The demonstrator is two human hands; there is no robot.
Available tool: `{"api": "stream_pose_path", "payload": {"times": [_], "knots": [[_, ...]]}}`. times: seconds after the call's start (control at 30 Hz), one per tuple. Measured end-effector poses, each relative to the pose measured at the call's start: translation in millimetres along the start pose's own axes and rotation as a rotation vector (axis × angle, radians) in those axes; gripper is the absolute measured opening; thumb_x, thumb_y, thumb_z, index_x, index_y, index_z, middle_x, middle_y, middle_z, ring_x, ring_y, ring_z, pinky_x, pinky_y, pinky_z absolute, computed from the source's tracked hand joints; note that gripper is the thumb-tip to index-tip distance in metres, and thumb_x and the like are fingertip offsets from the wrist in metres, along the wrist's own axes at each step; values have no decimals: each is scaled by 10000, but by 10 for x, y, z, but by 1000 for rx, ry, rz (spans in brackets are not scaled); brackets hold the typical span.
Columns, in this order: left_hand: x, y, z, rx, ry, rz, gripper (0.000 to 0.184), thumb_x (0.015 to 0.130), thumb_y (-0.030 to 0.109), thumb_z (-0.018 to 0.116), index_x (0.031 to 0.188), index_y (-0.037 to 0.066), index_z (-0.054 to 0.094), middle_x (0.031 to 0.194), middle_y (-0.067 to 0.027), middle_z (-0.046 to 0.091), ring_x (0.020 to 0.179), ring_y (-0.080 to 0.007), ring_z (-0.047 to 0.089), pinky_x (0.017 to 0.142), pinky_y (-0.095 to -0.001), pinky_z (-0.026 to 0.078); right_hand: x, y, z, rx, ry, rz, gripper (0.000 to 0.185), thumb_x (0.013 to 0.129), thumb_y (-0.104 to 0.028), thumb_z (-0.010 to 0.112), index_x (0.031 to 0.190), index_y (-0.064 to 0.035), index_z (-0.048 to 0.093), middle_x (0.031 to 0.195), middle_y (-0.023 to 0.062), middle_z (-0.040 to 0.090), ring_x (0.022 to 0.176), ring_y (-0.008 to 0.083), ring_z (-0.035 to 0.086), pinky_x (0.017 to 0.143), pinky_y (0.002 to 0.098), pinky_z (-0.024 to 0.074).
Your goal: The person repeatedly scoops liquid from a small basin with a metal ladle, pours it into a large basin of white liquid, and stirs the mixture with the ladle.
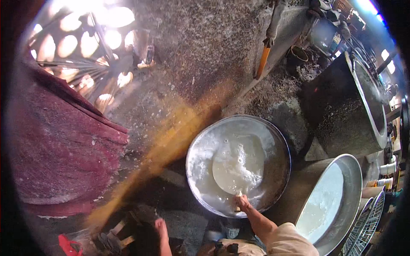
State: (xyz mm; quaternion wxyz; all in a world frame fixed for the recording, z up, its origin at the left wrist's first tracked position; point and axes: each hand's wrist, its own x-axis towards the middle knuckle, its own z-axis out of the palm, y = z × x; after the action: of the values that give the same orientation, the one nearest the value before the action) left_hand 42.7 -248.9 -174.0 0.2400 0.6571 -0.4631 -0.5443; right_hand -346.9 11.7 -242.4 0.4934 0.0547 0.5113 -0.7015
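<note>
My right hand (242, 203) is closed around a short pale handle (238, 195) at the near side of a wide metal basin (192, 179). The handle appears to belong to a round, shallow pan (226, 166) lying inside the basin. Cloudy whitish liquid with a streak of white foam (244, 166) shows in the pan, and more liquid lies around it. My left hand (161, 227) is away from the basin, low in the view. Its fingers look curled in, and I see nothing in them.
A deep metal tub (356, 187) of whitish liquid stands right of the basin. Behind it is a large dark vat (333, 111). Wire racks (363, 228) lean at the lower right. Dark red cloth (64, 149) hangs at left. A red item (69, 246) lies lower left.
</note>
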Motion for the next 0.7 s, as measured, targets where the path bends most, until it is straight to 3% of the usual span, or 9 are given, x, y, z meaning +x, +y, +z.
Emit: {"api": "stream_pose_path", "payload": {"times": [0.07,0.17,0.2,0.27,0.3,0.37,0.43,0.47,0.7], "knots": [[-407,0,-385,58,146,-329,61,838,135,569,867,93,534,731,-40,525,626,-133,509,559,-278,424,71,106,-145,632,-92,483,232,801,-288,483,802,-63,539,710,46,524,574,216,534,521,403,443],[-712,-381,-895,235,291,-666,166,879,317,529,854,157,565,587,-22,502,430,-168,478,333,-280,291,-51,122,-192,723,-322,411,319,842,-386,415,844,-95,544,770,53,514,620,225,494,582,387,425],[-785,-443,-975,257,313,-756,159,874,316,533,871,160,562,614,-25,516,469,-175,500,364,-291,320,-107,79,-201,748,-487,376,309,838,-385,421,821,-100,539,761,50,517,619,223,496,580,390,425],[-951,-487,-1009,283,316,-872,158,868,311,539,905,158,559,664,-32,534,531,-187,526,419,-310,357,-378,-298,-197,541,-340,330,286,835,-369,458,787,-96,529,742,50,520,609,222,499,579,355,428],[-1014,-423,-871,263,268,-850,164,868,306,541,922,153,559,688,-37,539,555,-193,532,443,-318,364,-473,-375,-341,483,-318,382,261,837,-342,495,789,-89,532,753,56,532,634,212,520,589,354,442],[-1133,-376,-628,222,154,-748,180,868,297,545,957,141,559,735,-46,550,603,-205,542,491,-335,379,-1383,-1256,128,107,-94,49,180,852,-242,572,828,-69,529,787,70,565,672,178,570,608,345,484],[-1250,-288,-390,186,38,-642,200,868,288,550,991,130,559,782,-56,561,651,-217,552,538,-352,393,-1550,-1373,-335,355,-360,248,117,875,-154,560,874,-50,505,784,71,559,610,161,562,522,308,471],[-1316,-247,-275,172,-18,-591,212,868,283,552,1008,125,558,806,-60,566,675,-223,557,562,-360,400,-2004,-1833,-206,45,-252,104,96,876,-124,556,864,-46,501,760,62,545,575,155,545,483,282,453],[-1910,100,409,194,-287,-356,309,867,251,566,1127,85,557,972,-93,603,842,-264,592,729,-419,452,-3729,-2534,-1341,-28,80,281,104,834,-47,584,763,-10,518,631,41,486,486,119,478,423,284,411]]}}
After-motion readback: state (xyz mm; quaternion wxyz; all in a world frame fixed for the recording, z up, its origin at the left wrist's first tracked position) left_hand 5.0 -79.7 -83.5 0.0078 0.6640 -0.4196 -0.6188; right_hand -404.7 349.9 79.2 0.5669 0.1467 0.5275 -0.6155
